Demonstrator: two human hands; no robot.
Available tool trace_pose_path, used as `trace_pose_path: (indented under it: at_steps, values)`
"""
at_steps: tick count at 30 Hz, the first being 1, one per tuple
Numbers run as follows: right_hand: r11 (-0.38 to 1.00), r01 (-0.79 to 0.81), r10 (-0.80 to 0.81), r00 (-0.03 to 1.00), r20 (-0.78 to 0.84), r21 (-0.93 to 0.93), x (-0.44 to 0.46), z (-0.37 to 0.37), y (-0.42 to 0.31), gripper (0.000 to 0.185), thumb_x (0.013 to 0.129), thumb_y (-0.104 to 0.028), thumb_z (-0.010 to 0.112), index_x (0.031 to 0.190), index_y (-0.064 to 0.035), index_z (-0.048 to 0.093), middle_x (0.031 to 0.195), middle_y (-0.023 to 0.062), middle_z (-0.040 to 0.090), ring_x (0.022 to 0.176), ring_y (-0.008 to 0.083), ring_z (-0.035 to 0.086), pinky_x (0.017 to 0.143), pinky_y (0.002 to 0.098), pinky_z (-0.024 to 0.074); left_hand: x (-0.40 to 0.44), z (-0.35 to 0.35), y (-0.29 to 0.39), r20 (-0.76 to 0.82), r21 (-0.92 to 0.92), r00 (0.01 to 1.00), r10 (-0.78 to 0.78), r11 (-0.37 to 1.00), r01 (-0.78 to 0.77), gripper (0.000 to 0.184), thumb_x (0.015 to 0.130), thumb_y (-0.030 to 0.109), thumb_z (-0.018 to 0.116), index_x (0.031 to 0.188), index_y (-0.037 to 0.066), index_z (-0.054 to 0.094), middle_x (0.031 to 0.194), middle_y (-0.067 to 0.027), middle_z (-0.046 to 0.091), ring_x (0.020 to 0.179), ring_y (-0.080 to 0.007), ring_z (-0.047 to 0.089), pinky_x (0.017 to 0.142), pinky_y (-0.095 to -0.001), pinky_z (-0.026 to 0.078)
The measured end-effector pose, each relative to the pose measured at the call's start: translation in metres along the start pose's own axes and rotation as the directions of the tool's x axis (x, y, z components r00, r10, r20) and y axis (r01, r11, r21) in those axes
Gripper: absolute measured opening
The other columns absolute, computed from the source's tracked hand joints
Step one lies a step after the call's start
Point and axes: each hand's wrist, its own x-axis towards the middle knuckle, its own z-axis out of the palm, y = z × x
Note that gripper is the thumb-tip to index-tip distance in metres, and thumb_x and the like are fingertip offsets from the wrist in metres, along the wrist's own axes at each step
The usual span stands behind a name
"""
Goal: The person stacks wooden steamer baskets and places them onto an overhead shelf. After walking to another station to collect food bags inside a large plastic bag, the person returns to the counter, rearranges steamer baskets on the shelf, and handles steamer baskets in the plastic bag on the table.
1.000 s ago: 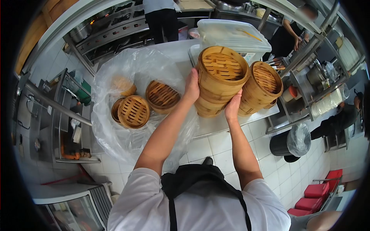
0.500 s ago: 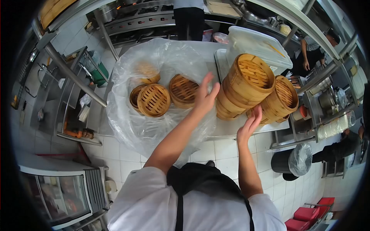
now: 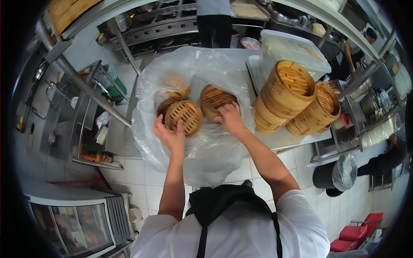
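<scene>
My left hand [image 3: 171, 134] is at the near left edge of a small round bamboo steamer [image 3: 184, 117], its thumb on the slatted top and its fingers along the side. My right hand [image 3: 230, 117] rests with bent fingers on the near right rim of another bamboo steamer [image 3: 214, 98]. Both steamers lie on a clear plastic bag [image 3: 155, 148] spread over the metal table [image 3: 282, 139]. More bamboo pieces lie behind, one partly covered by the plastic. To the right stand a tall stack of steamers [image 3: 282, 101] and a second stack [image 3: 316, 114], which nothing touches.
Behind the stacks is a translucent lidded container [image 3: 290, 47]. A metal post [image 3: 92, 92] rises at the left. One person [image 3: 214, 21] stands by the stove, another [image 3: 355, 49] at the back right. A black bin [image 3: 325, 172] stands on the floor at right.
Both hands have let go of the tall stack, which now stands beside the second stack. They have moved left to the two steamers on the plastic.
</scene>
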Motion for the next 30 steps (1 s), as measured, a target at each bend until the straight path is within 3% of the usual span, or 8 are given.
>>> trace_pose_path:
  at_steps: [4, 10, 14, 16, 20, 23, 26, 30]
  values:
    - [0.727, -0.285, 0.377, 0.926, -0.017, 0.625, 0.004, -0.047, -0.022, 0.028, 0.092, -0.019, 0.071, 0.113, -0.0020, 0.063, 0.110, 0.0132, 0.067, 0.103, 0.0254, 0.061, 0.092, 0.0355, 0.0460, -0.021, 0.005, -0.049, 0.113, -0.150, 0.967, -0.227, 0.959, 0.242, 0.067, 0.080, 0.015, 0.081, 0.135, -0.003, 0.048, 0.131, -0.0213, 0.048, 0.123, -0.0363, 0.048, 0.107, -0.0434, 0.039]
    - [0.233, -0.028, 0.359, 0.931, -0.059, 0.972, -0.049, -0.190, -0.084, 0.033, 0.098, -0.026, 0.067, 0.115, 0.0005, 0.059, 0.110, 0.0036, 0.062, 0.100, 0.0104, 0.053, 0.084, 0.0293, 0.0451, -0.022, 0.019, -0.065, 0.086, -0.090, 0.980, -0.179, 0.978, 0.186, 0.052, 0.092, 0.012, 0.068, 0.137, -0.004, 0.047, 0.134, -0.0220, 0.050, 0.122, -0.0357, 0.053, 0.103, -0.0434, 0.044]
    - [0.870, 0.290, 0.030, 0.777, -0.629, 0.400, -0.106, -0.310, -0.087, 0.048, 0.092, -0.039, 0.073, 0.107, 0.0030, 0.057, 0.097, 0.0094, 0.056, 0.091, 0.0173, 0.053, 0.081, 0.0307, 0.0439, -0.012, 0.014, -0.062, 0.096, -0.015, 0.982, -0.163, 0.986, 0.165, 0.039, 0.100, 0.004, 0.051, 0.138, -0.005, 0.044, 0.131, -0.0225, 0.053, 0.120, -0.0344, 0.055, 0.104, -0.0403, 0.043]
    - [0.956, 0.209, -0.004, 0.709, -0.705, 0.204, -0.129, -0.358, -0.076, 0.053, 0.089, -0.044, 0.074, 0.099, 0.0050, 0.056, 0.092, 0.0095, 0.055, 0.085, 0.0208, 0.053, 0.077, 0.0333, 0.0437, -0.015, 0.016, -0.058, 0.121, -0.089, 0.977, -0.175, 0.979, 0.186, 0.040, 0.100, 0.004, 0.051, 0.139, -0.006, 0.043, 0.131, -0.0229, 0.052, 0.120, -0.0338, 0.055, 0.104, -0.0404, 0.043]
    - [0.970, -0.225, 0.116, 0.754, -0.646, -0.088, -0.140, -0.418, -0.009, 0.043, 0.087, -0.036, 0.077, 0.094, 0.0016, 0.058, 0.085, 0.0125, 0.056, 0.079, 0.0285, 0.053, 0.072, 0.0371, 0.0431, -0.026, 0.026, -0.037, 0.262, -0.169, 0.949, -0.173, 0.960, 0.222, 0.048, 0.100, 0.010, 0.056, 0.142, -0.006, 0.040, 0.135, -0.0239, 0.050, 0.125, -0.0345, 0.051, 0.107, -0.0416, 0.040]
    - [0.884, -0.271, 0.012, 0.829, -0.560, -0.382, -0.123, -0.410, 0.062, 0.035, 0.085, -0.030, 0.076, 0.088, -0.0008, 0.057, 0.081, 0.0160, 0.056, 0.078, 0.0373, 0.053, 0.070, 0.0441, 0.0412, -0.042, 0.046, -0.017, 0.180, 0.146, 0.964, -0.197, 0.974, 0.172, 0.057, 0.098, 0.017, 0.062, 0.144, -0.006, 0.039, 0.140, -0.0245, 0.047, 0.131, -0.0350, 0.046, 0.111, -0.0440, 0.035]
    - [0.869, -0.241, 0.027, 0.895, -0.445, -0.432, -0.113, -0.383, 0.109, 0.032, 0.084, -0.030, 0.076, 0.088, -0.0026, 0.061, 0.080, 0.0154, 0.059, 0.080, 0.0376, 0.056, 0.073, 0.0451, 0.0409, -0.051, 0.041, 0.045, 0.070, 0.060, 0.997, -0.022, 0.998, 0.018, 0.065, 0.096, 0.024, 0.067, 0.147, -0.005, 0.037, 0.145, -0.0230, 0.043, 0.136, -0.0335, 0.041, 0.113, -0.0449, 0.031]
    - [0.864, -0.180, 0.018, 0.944, -0.329, -0.469, -0.108, -0.366, 0.126, 0.030, 0.082, -0.030, 0.077, 0.087, -0.0037, 0.062, 0.080, 0.0129, 0.060, 0.081, 0.0344, 0.058, 0.074, 0.0438, 0.0409, -0.080, 0.039, 0.122, 0.171, -0.446, 0.983, 0.071, 0.895, 0.013, 0.065, 0.097, 0.024, 0.067, 0.148, -0.003, 0.036, 0.149, -0.0201, 0.042, 0.139, -0.0294, 0.039, 0.114, -0.0432, 0.030]
